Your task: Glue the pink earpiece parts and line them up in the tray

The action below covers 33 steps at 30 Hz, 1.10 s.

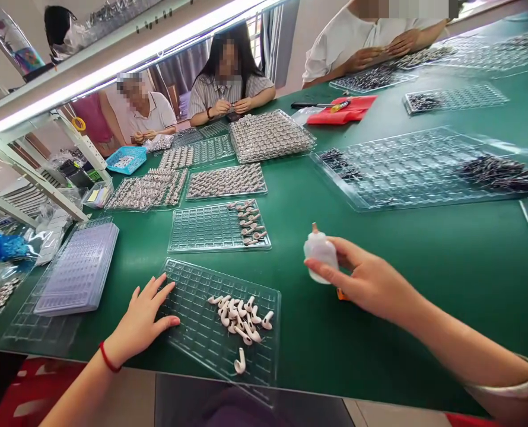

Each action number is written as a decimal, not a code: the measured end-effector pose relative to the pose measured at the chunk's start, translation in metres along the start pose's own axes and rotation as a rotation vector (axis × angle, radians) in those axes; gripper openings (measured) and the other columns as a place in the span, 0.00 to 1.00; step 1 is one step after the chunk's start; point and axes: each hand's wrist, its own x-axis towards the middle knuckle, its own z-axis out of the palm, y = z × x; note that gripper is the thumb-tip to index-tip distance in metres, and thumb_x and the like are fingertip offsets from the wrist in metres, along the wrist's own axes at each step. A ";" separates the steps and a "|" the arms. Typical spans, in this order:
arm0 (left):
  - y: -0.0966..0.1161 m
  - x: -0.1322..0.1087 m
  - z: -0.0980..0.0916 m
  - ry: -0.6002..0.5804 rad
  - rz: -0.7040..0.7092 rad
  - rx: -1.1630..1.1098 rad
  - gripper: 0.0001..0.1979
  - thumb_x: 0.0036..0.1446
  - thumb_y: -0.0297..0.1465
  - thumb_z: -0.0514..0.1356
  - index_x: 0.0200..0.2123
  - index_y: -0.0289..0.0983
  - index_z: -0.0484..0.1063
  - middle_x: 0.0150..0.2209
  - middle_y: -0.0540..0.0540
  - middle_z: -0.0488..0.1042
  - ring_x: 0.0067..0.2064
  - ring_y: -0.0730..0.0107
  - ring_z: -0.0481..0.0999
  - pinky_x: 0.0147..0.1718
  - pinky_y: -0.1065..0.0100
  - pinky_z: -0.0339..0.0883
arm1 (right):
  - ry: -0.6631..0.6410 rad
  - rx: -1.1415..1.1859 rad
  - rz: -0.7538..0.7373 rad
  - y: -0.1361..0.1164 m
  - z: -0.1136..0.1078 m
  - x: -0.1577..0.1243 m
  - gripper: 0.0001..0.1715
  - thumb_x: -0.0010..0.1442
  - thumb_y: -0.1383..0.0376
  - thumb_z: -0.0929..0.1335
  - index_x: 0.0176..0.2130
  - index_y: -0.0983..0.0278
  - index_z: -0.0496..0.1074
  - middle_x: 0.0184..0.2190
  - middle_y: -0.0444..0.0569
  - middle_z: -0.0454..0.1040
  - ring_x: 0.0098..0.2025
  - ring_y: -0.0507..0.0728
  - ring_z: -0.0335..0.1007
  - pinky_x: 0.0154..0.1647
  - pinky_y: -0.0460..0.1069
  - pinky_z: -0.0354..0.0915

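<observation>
While the right hand [371, 279] grips a squeeze bottle [320, 252], the left hand [140, 323] lies spread at the lower-centre blister tray [193, 308], its loose earbud shells [239, 314] seemingly unfinished; mid-frame, another tray [206, 228] is part-filled.

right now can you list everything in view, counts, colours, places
table: one, green, under the trays
front tray: one, clear, near edge, centre
loose earbud pieces: uncounted, white, on front tray
partly filled tray: one, clear, behind front tray
filled trays: several, clear, farther back
tray stack: one, purplish, left
trays of dark parts: several, clear, right
sheet: one, red, far centre
basket: one, blue, far left
bundle: one, blue, left edge
lamp: one, white, overhead
people: at least three, mostly pale tops, across table
bottle: one, white, right of front tray
object: one, orange, partly hidden below bottle
left hand: one, bare, at front tray's left
right hand: one, bare, around bottle
</observation>
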 end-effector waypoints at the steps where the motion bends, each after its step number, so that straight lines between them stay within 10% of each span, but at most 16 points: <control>1: 0.001 -0.001 0.000 0.005 -0.006 0.018 0.31 0.62 0.42 0.60 0.66 0.47 0.57 0.70 0.41 0.53 0.69 0.46 0.53 0.64 0.39 0.47 | -0.041 0.003 -0.042 -0.006 0.006 -0.005 0.33 0.52 0.42 0.65 0.48 0.61 0.69 0.44 0.55 0.78 0.39 0.65 0.75 0.41 0.55 0.68; 8: -0.001 -0.008 -0.001 0.088 -0.076 0.101 0.28 0.61 0.45 0.59 0.62 0.41 0.64 0.67 0.39 0.60 0.67 0.46 0.59 0.63 0.42 0.53 | -0.155 -0.066 -0.202 -0.031 0.037 0.011 0.22 0.57 0.45 0.62 0.38 0.59 0.68 0.37 0.53 0.77 0.40 0.65 0.73 0.45 0.57 0.67; 19: 0.013 0.091 -0.020 0.062 0.057 0.031 0.24 0.69 0.43 0.50 0.64 0.40 0.61 0.67 0.39 0.61 0.67 0.52 0.59 0.64 0.37 0.45 | -0.144 -0.122 -0.185 -0.029 0.048 0.018 0.19 0.60 0.47 0.61 0.38 0.58 0.64 0.34 0.51 0.75 0.37 0.63 0.73 0.40 0.55 0.68; 25: 0.000 0.080 -0.026 0.140 0.002 0.008 0.19 0.67 0.39 0.55 0.58 0.39 0.68 0.63 0.36 0.67 0.64 0.46 0.63 0.61 0.32 0.46 | -0.230 -0.049 -0.206 -0.039 0.057 0.012 0.17 0.61 0.48 0.61 0.38 0.58 0.65 0.32 0.48 0.77 0.32 0.61 0.74 0.35 0.53 0.68; 33: 0.049 0.038 -0.006 0.103 0.208 -0.335 0.12 0.53 0.30 0.70 0.42 0.41 0.77 0.41 0.47 0.76 0.45 0.63 0.76 0.47 0.65 0.70 | -0.234 0.102 -0.137 -0.030 0.049 0.000 0.25 0.61 0.43 0.60 0.45 0.60 0.64 0.36 0.51 0.78 0.37 0.62 0.76 0.38 0.55 0.70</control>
